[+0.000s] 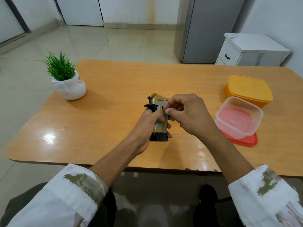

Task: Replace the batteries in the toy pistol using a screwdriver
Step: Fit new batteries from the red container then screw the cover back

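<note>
A gold and grey toy pistol [159, 126] with a black base is held above the middle of the orange table [101, 128], grip toward me. My left hand [146, 128] wraps around its grip from the left. My right hand [186, 115] comes in from the right, thumb and forefinger pinched together at the side of the pistol near its upper grip. What the fingertips pinch is too small to make out. No screwdriver or battery is visible.
A potted green plant in a white pot [68, 86] stands at the table's far left. At the right are a yellow lidded box [248, 90] and a clear tub [239, 117] resting on a red lid [246, 140]. A white cabinet [250, 49] and grey fridge [208, 30] stand behind.
</note>
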